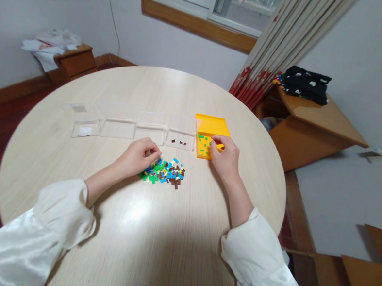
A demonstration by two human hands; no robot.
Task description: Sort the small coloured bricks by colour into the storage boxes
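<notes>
A pile of small building bricks [167, 172] in green, blue, brown, yellow and white lies on the table. At the pile's left edge is my left hand [139, 156], its thumb and fingers pinched together; whatever they hold is too small to make out. My right hand [225, 158] reaches over the right side of a yellow box [198, 153] with its lid raised. Its fingertips are pinched above the green bricks [204, 145] scattered inside, and anything between them is hidden. Left of the yellow box, a clear plastic box [190, 148] contains a few brown bricks [180, 142].
More clear boxes with open lids [117, 128] run leftward in a row, the last with a white label [85, 131]. Everything stands on a round wooden table [159, 236]. Beyond its edge are a wooden cabinet [312, 125] with dark cloth [306, 84] and a curtain [283, 36].
</notes>
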